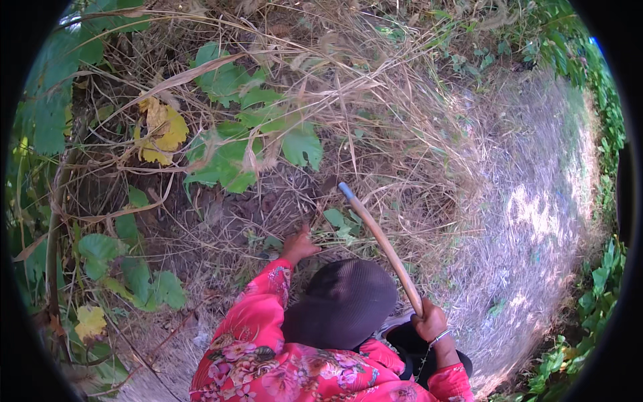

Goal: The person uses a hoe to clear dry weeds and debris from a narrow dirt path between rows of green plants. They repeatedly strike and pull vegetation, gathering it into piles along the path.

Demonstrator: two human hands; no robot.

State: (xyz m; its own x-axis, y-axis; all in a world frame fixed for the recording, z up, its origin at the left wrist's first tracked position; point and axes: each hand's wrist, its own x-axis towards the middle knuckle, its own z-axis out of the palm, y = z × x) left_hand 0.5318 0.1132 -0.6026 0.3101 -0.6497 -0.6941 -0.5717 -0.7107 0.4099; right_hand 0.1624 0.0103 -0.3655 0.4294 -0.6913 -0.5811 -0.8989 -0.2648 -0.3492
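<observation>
My left hand [300,245] reaches low over dry grass, thumb and fingers spread apart. Thin green stems [329,242] lie right beside its thumb; whether it touches them is hard to tell. In my right hand [430,319] is the lower end of a curved wooden tool handle [384,243]. A grey metal ferrule [345,190] caps its far end. The tool's head is hardly visible against the ground; a small dark patch beside the ferrule may be part of it. A small green leafy plant [344,224] grows between the ferrule and my left hand.
Vine leaves [223,156] and a yellowed leaf [163,131] hang ahead on the left. A woody stem [54,236] rises at far left. Dry grass stalks [371,90] arch across the front. Straw-covered ground [507,241] extends right to a green leafy row [605,281].
</observation>
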